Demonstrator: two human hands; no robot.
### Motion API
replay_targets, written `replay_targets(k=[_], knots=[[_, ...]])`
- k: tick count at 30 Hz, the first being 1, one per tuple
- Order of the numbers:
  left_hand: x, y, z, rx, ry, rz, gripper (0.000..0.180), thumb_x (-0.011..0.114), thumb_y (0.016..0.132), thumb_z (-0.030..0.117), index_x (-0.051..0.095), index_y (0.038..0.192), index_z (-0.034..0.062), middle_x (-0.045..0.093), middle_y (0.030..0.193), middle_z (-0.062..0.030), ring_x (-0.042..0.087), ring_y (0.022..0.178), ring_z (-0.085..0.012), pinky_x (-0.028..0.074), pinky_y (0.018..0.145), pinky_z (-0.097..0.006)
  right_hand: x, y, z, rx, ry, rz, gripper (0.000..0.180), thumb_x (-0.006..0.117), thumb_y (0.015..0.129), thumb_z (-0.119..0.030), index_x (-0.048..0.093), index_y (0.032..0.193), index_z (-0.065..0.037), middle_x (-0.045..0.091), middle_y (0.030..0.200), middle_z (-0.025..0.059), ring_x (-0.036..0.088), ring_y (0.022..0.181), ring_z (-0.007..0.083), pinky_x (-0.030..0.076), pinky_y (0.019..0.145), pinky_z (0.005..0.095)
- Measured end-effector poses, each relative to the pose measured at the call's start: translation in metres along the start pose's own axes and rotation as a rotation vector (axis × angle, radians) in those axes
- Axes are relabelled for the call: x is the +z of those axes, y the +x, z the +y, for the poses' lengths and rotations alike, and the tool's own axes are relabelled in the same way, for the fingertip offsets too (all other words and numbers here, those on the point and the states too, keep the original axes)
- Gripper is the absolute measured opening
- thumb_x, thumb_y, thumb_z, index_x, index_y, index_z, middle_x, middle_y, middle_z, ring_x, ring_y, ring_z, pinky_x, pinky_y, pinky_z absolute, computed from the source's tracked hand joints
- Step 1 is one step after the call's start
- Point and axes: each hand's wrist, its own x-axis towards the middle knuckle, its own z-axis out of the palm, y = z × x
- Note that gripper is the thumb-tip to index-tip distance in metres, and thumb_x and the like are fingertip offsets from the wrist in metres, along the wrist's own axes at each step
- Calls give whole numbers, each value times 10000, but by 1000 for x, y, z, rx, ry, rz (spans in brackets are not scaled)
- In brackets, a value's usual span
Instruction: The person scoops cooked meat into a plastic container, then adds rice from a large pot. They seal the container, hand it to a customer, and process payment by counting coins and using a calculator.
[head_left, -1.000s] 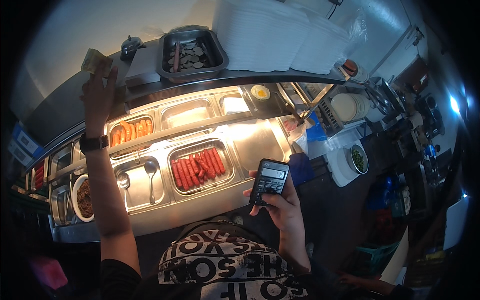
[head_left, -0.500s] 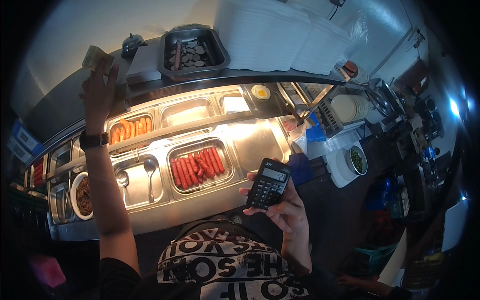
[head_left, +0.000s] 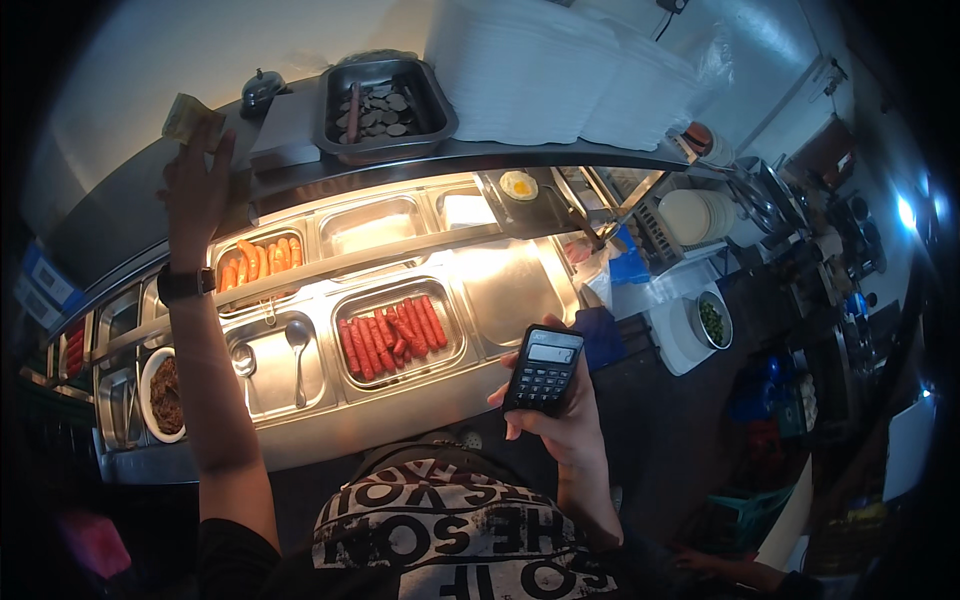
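While the person stands at a lit steel food tabletop [head_left: 500, 300], the head view shows the left hand [head_left: 195, 185] raised to the far shelf [head_left: 130, 215], its fingers [head_left: 222, 150] loosely curled about a small pale folded slip [head_left: 190, 118] that it holds at the shelf's edge; a dark watch [head_left: 185, 285] bands the wrist. The right hand [head_left: 560, 415] is near the body, fingers wrapped round a black calculator [head_left: 543, 370] held upright, clear of the tabletop, thumb side toward the keys. Below lie a pan of red sausages [head_left: 392, 335], a far pan of orange sausages [head_left: 258, 262], a spoon [head_left: 298, 345] in an otherwise bare pan, and a bowl of dark food [head_left: 165, 395] at left. A dark tray of round pieces [head_left: 385, 105] sits on the shelf; a fried egg [head_left: 518, 185] lies to its right.

Risk, as judged: the slip, lightly pinched at full reach, could slide down into the open pans; the calculator, gripped one-handed over the sausages, could drop likewise.

Obscured: what the slip is, the calculator's display, and the dim right side, where dishes and a bowl of greens [head_left: 712, 320] are barely legible
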Motion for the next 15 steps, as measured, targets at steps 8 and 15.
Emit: replay_targets(k=[8, 15], knots=[[-3, -4, 9, -30, 61, -1, 620, 444, 954, 639, 412, 1474, 304, 434, 1504, -75, 418, 1332, -444, 193, 1064, -759, 11, -2, -6, 16, 148, -18, 1028, 599, 715, 159, 145, 1575, -175, 416, 1437, 277, 564, 1230, 415, 590, 867, 494], [-4, -5, 10, -29, 79, -5, 620, 441, 955, 639, 414, 1474, 301, 433, 1506, -72, 428, 1326, -441, 200, 1062, -758, 3, -5, -10, 124, 345, -82, 1074, 458, 649, 197, 118, 1584, -205, 311, 1512, 283, 405, 1362, 477, 491, 999, 604]])
